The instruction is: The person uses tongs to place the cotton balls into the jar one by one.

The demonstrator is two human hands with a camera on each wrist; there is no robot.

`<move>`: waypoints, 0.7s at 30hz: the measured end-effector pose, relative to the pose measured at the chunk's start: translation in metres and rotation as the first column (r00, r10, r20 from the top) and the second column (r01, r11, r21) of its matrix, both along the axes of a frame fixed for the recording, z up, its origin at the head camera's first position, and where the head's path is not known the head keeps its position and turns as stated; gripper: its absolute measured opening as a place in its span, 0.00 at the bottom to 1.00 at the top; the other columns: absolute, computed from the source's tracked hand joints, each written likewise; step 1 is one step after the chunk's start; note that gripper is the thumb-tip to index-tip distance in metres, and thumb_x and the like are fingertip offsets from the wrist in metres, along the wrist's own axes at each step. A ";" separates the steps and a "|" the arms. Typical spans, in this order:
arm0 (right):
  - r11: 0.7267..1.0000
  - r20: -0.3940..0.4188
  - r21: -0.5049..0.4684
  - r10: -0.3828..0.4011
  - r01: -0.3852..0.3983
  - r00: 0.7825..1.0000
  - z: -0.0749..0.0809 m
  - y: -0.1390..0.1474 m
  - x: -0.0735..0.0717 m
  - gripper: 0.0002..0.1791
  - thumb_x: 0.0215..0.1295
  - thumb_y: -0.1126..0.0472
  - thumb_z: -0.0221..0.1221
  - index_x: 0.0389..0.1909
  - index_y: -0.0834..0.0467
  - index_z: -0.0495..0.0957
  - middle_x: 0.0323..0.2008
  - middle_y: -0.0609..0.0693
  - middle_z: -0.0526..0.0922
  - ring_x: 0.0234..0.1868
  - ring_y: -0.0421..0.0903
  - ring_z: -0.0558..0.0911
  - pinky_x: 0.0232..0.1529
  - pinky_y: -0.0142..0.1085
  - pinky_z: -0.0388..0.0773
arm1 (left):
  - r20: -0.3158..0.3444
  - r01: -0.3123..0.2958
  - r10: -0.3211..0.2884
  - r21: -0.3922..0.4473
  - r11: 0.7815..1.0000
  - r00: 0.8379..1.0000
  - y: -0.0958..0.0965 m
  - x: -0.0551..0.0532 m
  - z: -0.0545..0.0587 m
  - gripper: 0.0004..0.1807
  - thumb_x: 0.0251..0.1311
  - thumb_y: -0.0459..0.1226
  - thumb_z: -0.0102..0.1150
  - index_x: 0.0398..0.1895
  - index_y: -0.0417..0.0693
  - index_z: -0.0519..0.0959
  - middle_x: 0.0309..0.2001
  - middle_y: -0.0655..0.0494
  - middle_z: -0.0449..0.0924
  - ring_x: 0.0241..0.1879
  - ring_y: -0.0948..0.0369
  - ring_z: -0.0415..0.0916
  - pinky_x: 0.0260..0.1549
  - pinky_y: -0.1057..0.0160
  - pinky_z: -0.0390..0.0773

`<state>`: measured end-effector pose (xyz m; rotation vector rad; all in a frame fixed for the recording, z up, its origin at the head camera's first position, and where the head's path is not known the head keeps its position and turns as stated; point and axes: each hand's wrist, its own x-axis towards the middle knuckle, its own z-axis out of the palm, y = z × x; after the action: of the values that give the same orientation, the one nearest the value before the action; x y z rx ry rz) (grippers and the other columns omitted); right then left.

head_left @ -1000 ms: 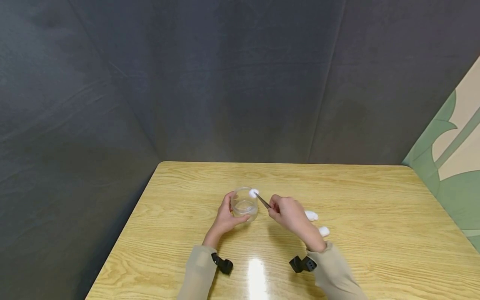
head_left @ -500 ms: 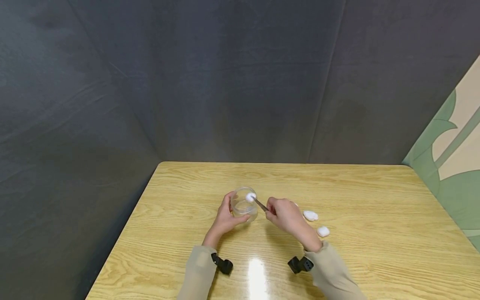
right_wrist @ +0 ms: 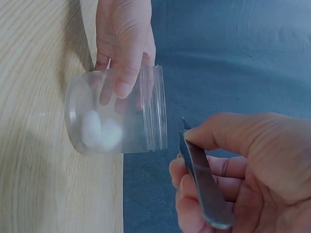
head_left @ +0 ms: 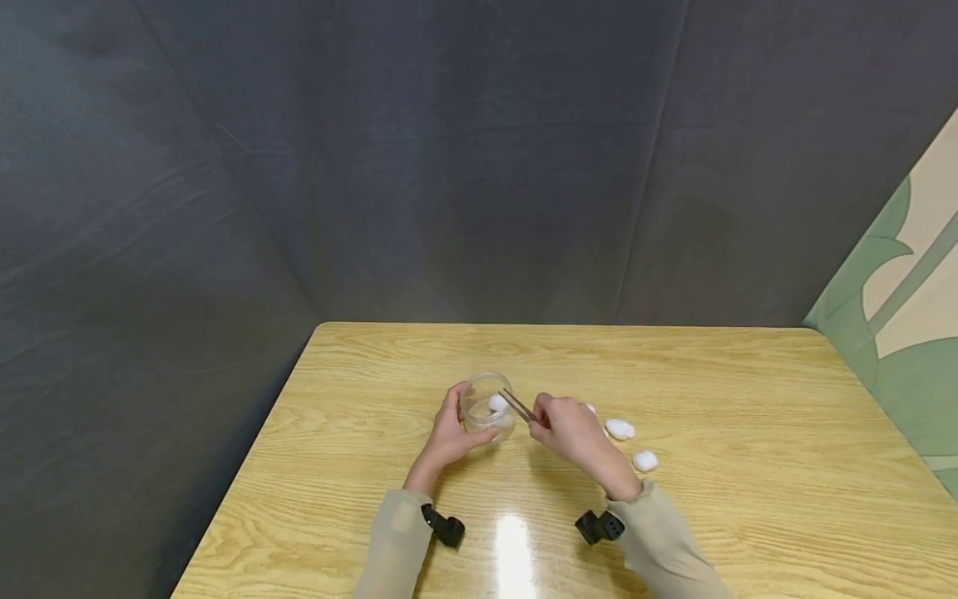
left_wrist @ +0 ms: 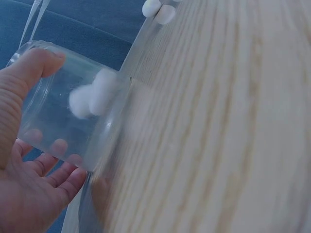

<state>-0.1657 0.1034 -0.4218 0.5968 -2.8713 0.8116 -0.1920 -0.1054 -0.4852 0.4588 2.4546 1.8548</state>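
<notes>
My left hand grips a clear wide-mouthed jar, its thumb on one side and its fingers on the other. The jar stands upright on the table. Two white cotton balls lie against each other at its bottom, as both wrist views show. My right hand pinches metal tweezers between thumb and fingers. The tweezers' tips are parted, with nothing between them, and point over the jar's rim from the right.
On the wooden table, right of my right hand, lie loose cotton balls, partly hidden by that hand. Another cotton ball sits nearer me. A dark curtain hangs behind the table's far edge.
The tweezers moved left over the jar with a cotton ball, then their tips parted. That ball is now down inside the jar. The left hand has stayed in place.
</notes>
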 end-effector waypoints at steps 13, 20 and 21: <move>1.000 0.034 -0.004 -0.016 0.016 0.999 0.002 0.008 0.000 0.08 0.56 0.66 0.61 0.22 0.56 0.71 0.14 0.43 0.68 0.14 0.38 0.64 0.17 0.32 0.60 | -0.011 -0.040 0.040 -0.019 0.999 0.999 -0.004 -0.016 -0.034 0.46 0.42 0.34 0.73 0.65 0.40 0.58 0.61 0.39 0.64 0.60 0.46 0.62 0.54 0.46 0.64; 0.999 0.047 -0.014 -0.029 0.030 0.998 0.000 0.015 0.001 0.08 0.56 0.66 0.60 0.23 0.57 0.71 0.13 0.43 0.66 0.14 0.38 0.62 0.17 0.31 0.59 | -0.012 -0.030 0.030 -0.024 0.999 0.999 -0.003 -0.010 -0.023 0.46 0.44 0.33 0.72 0.66 0.38 0.57 0.61 0.37 0.63 0.60 0.44 0.62 0.53 0.46 0.65; 0.999 0.054 -0.017 -0.033 0.034 0.998 0.000 0.016 0.002 0.08 0.57 0.66 0.60 0.23 0.57 0.71 0.13 0.44 0.66 0.14 0.38 0.62 0.17 0.31 0.59 | -0.011 -0.029 0.029 -0.023 0.999 1.000 -0.003 -0.010 -0.023 0.46 0.44 0.32 0.72 0.66 0.37 0.56 0.61 0.36 0.63 0.60 0.43 0.62 0.53 0.45 0.65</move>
<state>-0.1637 0.1195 -0.4218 0.5317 -2.9103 0.8605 -0.2018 -0.1080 -0.5083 0.4350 2.5003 1.8371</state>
